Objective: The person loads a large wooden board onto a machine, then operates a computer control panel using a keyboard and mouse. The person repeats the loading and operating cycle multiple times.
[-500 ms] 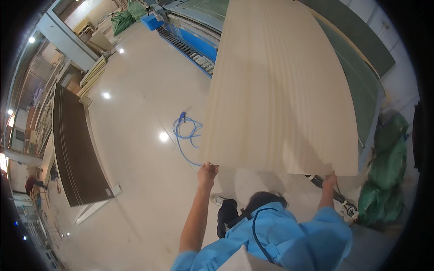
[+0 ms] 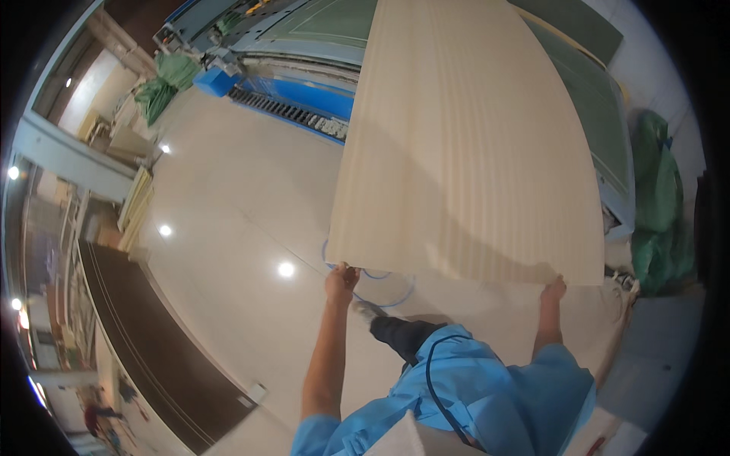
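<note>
A large, pale wood-grain panel point(image 2: 456, 152) stretches away from me, its far part over a green-topped machine bed point(image 2: 589, 114). At the near left corner, my left hand point(image 2: 343, 281) is closed on the panel's edge. Toward the near right corner, my right hand point(image 2: 554, 288) grips the same edge, with fingers partly hidden by the board. Between the hands the near edge hangs over the floor, just in front of my blue shirt.
A blue machine side with a dark cable chain point(image 2: 289, 114) lies left of the panel. Beneath the near left corner is a coiled blue hose point(image 2: 391, 302). Green sacks point(image 2: 658, 205) stand at right. A dark brown panel point(image 2: 152, 342) is at left; a person point(image 2: 99, 418) bends far left.
My view has turned and I have shifted, with both hands still on the panel. The blue hose now lies partly under the near left corner, and my legs have stepped.
</note>
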`<action>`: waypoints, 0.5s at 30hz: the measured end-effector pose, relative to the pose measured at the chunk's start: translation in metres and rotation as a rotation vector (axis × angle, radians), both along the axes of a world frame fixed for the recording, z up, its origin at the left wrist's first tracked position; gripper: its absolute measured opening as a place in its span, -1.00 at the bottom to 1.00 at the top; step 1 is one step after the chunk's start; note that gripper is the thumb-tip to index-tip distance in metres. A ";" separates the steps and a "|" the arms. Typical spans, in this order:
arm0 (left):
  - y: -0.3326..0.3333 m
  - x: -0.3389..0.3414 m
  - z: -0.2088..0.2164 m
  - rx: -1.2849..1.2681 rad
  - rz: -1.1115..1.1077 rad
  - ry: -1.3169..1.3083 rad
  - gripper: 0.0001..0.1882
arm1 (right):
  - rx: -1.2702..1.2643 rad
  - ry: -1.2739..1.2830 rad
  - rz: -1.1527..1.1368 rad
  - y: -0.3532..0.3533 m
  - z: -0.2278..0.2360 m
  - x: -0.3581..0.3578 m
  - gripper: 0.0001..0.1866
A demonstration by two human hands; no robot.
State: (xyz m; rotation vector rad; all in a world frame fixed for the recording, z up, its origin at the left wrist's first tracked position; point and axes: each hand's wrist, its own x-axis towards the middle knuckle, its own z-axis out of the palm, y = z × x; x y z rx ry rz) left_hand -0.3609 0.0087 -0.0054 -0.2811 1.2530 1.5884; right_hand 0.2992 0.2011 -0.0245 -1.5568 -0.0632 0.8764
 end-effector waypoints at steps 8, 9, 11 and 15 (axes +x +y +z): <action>0.057 -0.186 0.004 -0.039 -0.173 0.018 -0.79 | -0.166 -0.034 -0.167 -0.063 -0.022 -0.164 -0.40; 0.067 -0.207 0.007 -0.058 -0.182 0.039 -0.79 | -0.126 -0.024 -0.218 -0.070 -0.022 -0.191 -0.43; 0.092 -0.255 0.013 -0.115 -0.189 0.088 -0.80 | -0.037 0.003 -0.318 -0.079 -0.020 -0.249 -0.47; 0.143 -0.346 0.002 -0.075 -0.246 0.085 -0.82 | -0.110 0.045 -0.305 -0.092 -0.015 -0.337 -0.49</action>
